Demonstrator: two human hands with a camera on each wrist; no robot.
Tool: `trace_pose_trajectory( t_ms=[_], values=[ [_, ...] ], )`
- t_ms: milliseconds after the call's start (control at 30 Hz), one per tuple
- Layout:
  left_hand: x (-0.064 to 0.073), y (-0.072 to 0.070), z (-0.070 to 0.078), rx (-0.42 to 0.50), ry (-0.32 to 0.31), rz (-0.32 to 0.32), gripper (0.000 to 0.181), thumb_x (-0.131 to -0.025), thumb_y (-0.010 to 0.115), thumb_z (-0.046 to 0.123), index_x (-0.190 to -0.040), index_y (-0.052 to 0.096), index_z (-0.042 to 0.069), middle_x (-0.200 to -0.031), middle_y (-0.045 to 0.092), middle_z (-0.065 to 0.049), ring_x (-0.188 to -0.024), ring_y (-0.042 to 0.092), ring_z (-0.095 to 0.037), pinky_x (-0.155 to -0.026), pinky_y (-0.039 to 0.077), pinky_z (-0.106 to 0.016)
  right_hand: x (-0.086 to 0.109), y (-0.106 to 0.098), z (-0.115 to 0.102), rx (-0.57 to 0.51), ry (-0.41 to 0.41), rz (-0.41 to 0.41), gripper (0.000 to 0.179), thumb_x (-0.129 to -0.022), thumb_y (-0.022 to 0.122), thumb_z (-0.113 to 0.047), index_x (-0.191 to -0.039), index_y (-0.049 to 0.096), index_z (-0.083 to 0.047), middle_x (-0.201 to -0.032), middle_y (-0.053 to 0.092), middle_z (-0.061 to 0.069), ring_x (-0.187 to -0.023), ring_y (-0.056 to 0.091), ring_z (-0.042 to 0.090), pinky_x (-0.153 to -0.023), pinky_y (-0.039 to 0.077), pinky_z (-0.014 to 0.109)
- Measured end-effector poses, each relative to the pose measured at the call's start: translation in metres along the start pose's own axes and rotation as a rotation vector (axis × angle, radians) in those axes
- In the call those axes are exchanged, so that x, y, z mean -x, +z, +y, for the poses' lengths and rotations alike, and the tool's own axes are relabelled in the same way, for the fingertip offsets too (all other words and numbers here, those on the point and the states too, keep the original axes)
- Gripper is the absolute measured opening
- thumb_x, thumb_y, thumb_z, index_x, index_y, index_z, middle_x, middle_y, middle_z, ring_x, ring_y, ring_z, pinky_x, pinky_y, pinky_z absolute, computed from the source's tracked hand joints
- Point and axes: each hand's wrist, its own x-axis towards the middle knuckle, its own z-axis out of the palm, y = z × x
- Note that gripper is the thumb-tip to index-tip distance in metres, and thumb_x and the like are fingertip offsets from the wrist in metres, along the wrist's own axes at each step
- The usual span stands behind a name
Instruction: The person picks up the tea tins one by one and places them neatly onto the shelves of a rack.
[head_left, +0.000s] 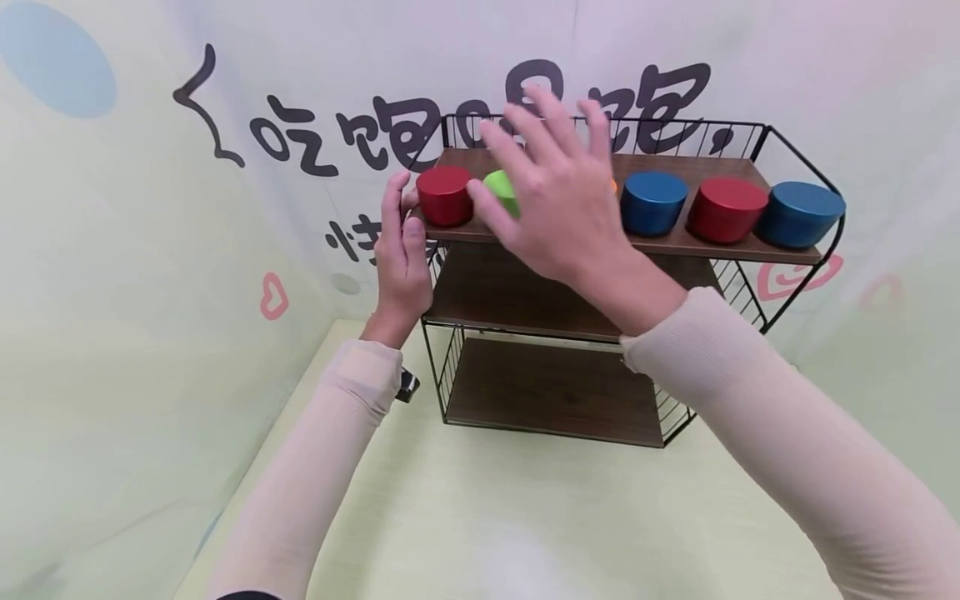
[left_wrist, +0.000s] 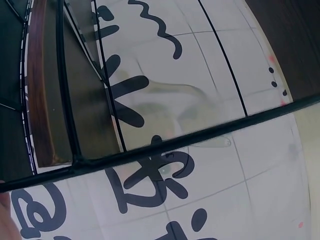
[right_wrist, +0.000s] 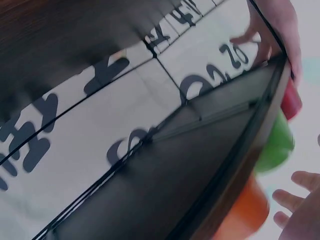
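My left hand [head_left: 401,258] holds the left end of a three-tier wire rack [head_left: 525,239] with brown wooden shelves. Its fingers point up beside a red round tin [head_left: 444,197] on the top shelf, with the thumb at the front corner. My right hand [head_left: 558,187] is raised in front of the top shelf, fingers spread, holding nothing. Behind it are a green tin [head_left: 501,190] and an orange tin [right_wrist: 245,210], largely covered by the hand in the head view. In the right wrist view, the right fingers [right_wrist: 290,200] appear beside the orange and green tins.
Further right along the top shelf stand a blue tin [head_left: 654,202], another red tin [head_left: 727,210] and another blue tin [head_left: 801,214]. The middle shelf [head_left: 517,292] and bottom shelf [head_left: 555,387] are bare wood. Behind the rack hangs a pale sheet [head_left: 300,67] with black lettering. A small dark object [head_left: 407,386] lies by the left wrist.
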Motion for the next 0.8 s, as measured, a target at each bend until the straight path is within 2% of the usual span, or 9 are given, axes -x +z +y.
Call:
trace_pose_trajectory(
  t_ms=[200,333,433,533,667,800],
  values=[
    [-0.001,-0.003,0.004,-0.007,-0.062,-0.004,0.046,-0.099,0.041,0.006,-0.143,0.037,-0.005,-0.121,0.060,-0.022,-0.114,0.057,-0.025,-0.097,0.044,-0.034,0.019,-0.017,0.027,-0.045,0.059,0.110,0.057,-0.099,0.041,-0.046,-0.141,0.056,-0.010,-0.145,0.051,0.016,-0.147,0.027,0.030,-0.118,0.004,0.051],
    [-0.002,-0.006,0.004,-0.017,-0.071,-0.031,0.047,-0.100,0.044,0.010,-0.145,0.039,0.000,-0.127,0.062,-0.016,-0.119,0.058,-0.021,-0.099,0.045,-0.035,0.039,-0.025,0.048,-0.028,0.073,0.195,0.059,-0.097,0.041,-0.045,-0.140,0.055,-0.008,-0.145,0.049,0.019,-0.147,0.026,0.034,-0.116,0.004,0.056],
    [-0.004,-0.008,0.004,-0.015,-0.082,-0.056,0.048,-0.100,0.045,0.011,-0.147,0.040,0.002,-0.131,0.062,-0.013,-0.123,0.056,-0.019,-0.102,0.044,-0.035,0.054,-0.033,0.064,0.010,0.114,0.213,0.061,-0.097,0.040,-0.047,-0.143,0.053,-0.009,-0.148,0.046,0.019,-0.148,0.024,0.034,-0.116,0.002,0.057],
    [-0.005,-0.010,0.006,-0.021,-0.100,-0.072,0.049,-0.100,0.043,0.009,-0.147,0.038,-0.001,-0.134,0.060,-0.016,-0.127,0.055,-0.019,-0.104,0.044,-0.034,0.069,-0.042,0.079,0.035,0.176,0.220,0.064,-0.098,0.036,-0.050,-0.144,0.052,-0.009,-0.149,0.045,0.018,-0.149,0.023,0.032,-0.116,0.002,0.056],
    [-0.010,-0.014,0.015,0.007,-0.114,-0.029,0.046,-0.100,0.039,0.002,-0.145,0.037,-0.008,-0.130,0.059,-0.026,-0.129,0.054,-0.024,-0.108,0.040,-0.036,0.087,-0.052,0.095,0.036,0.246,0.230,0.070,-0.097,0.032,-0.055,-0.142,0.052,-0.006,-0.149,0.045,0.018,-0.149,0.022,0.030,-0.116,0.000,0.055],
    [-0.018,-0.019,0.024,0.015,-0.140,0.048,0.044,-0.100,0.037,0.001,-0.144,0.040,-0.008,-0.126,0.059,-0.027,-0.127,0.056,-0.024,-0.105,0.041,-0.035,0.102,-0.064,0.104,0.042,0.315,0.251,0.079,-0.096,0.027,-0.064,-0.141,0.052,-0.004,-0.149,0.044,0.019,-0.149,0.021,0.031,-0.116,-0.001,0.056]
  ],
)
